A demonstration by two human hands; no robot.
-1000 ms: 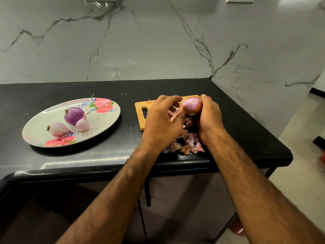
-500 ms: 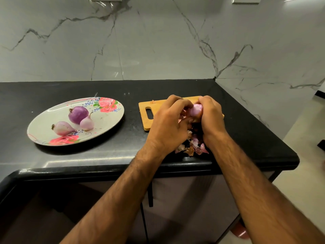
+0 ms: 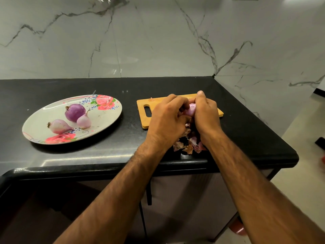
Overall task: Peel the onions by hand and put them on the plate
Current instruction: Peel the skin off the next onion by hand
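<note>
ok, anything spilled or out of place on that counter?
Only the onion skins: a loose heap on the black counter by its front edge, off the cutting board, under the onion being held. Plate looks tidy.

The countertop (image 3: 88, 155) looks like polished black stone, glossy along its rounded front edge, and the wall (image 3: 140, 41) behind is shiny grey-veined marble. The cutting board (image 3: 143, 118) toward the right end is pale matt wood; the plate (image 3: 105, 120) toward the left end has a smooth, glossy sheen. The onions (image 3: 75, 112) on it and the pink onion (image 3: 191, 109) over the board look smooth, the peelings (image 3: 188, 147) by the front edge dry and papery.
</note>
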